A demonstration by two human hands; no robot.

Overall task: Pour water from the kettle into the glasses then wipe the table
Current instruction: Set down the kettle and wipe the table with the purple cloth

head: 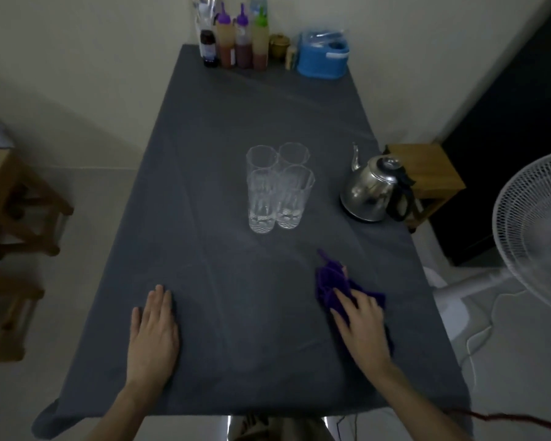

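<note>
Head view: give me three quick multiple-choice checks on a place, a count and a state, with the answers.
1. Where does the kettle stand relative to the glasses?
A. To their right
B. To their left
C. Nearer the person than they are

2. How many glasses stand on the table?
A. Two
B. Four
C. Six

3. What is the right hand doing?
A. Gripping the kettle handle
B. Hanging off the table
C. Resting on the purple cloth

Answers: 1 A, it sits by the right table edge; 2 B, two rows of two; 3 C, fingers lie flat over the cloth.
</note>
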